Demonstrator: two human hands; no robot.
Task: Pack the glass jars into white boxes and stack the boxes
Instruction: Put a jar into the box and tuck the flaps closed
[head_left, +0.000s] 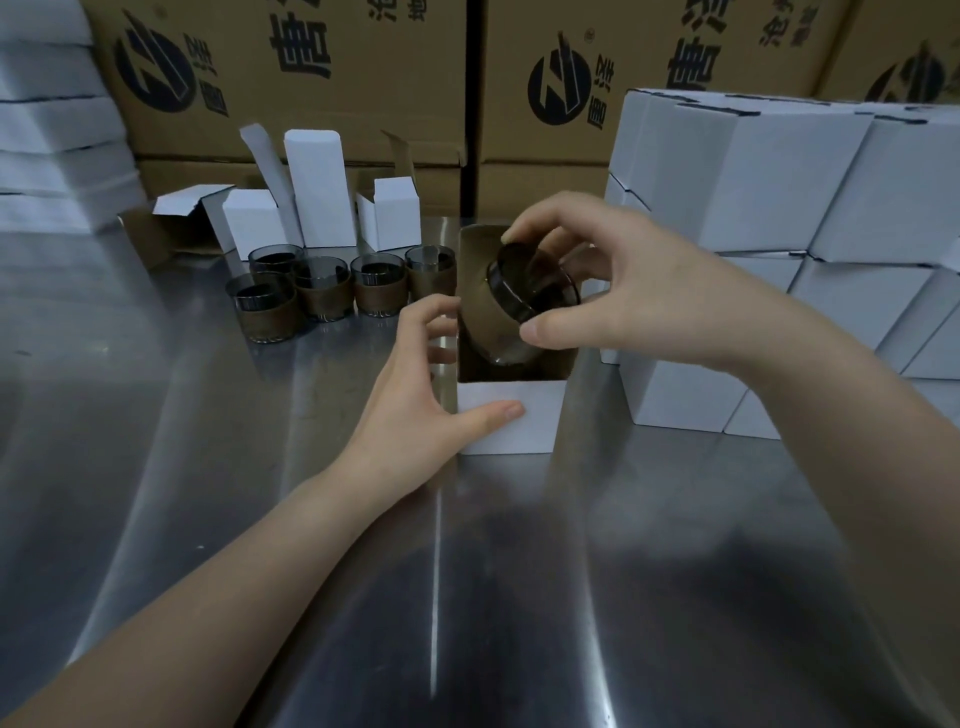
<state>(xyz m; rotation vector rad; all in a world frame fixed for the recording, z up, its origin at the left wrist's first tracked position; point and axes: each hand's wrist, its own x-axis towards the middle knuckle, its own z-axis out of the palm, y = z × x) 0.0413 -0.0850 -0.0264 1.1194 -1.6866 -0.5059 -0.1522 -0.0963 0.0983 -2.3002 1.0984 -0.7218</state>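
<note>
Head view: right hand (618, 291) tilts jar (524, 296) into box (511, 415); left hand (415, 384) steadies.

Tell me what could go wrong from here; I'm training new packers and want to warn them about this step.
The glass jar is tilted as the right hand feeds it into the open white box, so its base may catch on the box wall. The left hand steadies only one side, so the box might tip or slide on the smooth steel table. The unpacked jars stand close by and could be knocked.
</note>
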